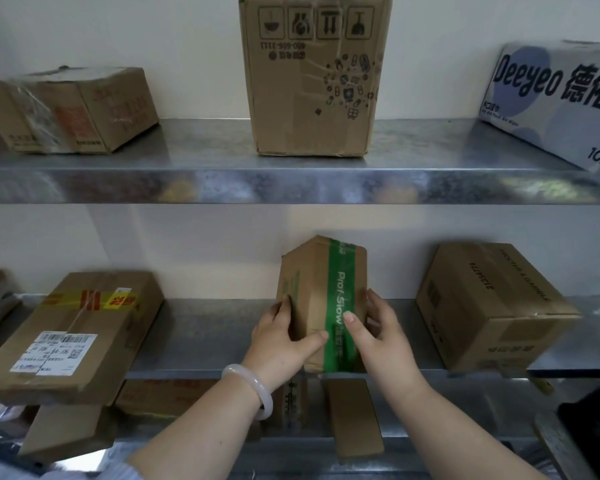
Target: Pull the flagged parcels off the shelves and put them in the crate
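Note:
A small upright cardboard parcel with a green tape band (pixel 321 289) stands at the front of the middle metal shelf (pixel 205 334). My left hand (pixel 281 341) grips its left side, thumb across the front, a pale bangle on the wrist. My right hand (pixel 378 334) grips its right side, fingers curled round the edge and thumb on the green tape. No crate is clearly in view.
A flat box with yellow tape and a white label (pixel 70 337) lies to the left, a brown box (pixel 492 306) to the right. The upper shelf (pixel 291 185) carries a tall box (pixel 312 74), a low box (pixel 70 109) and a Deeyeo carton (pixel 561 98). More parcels lie below.

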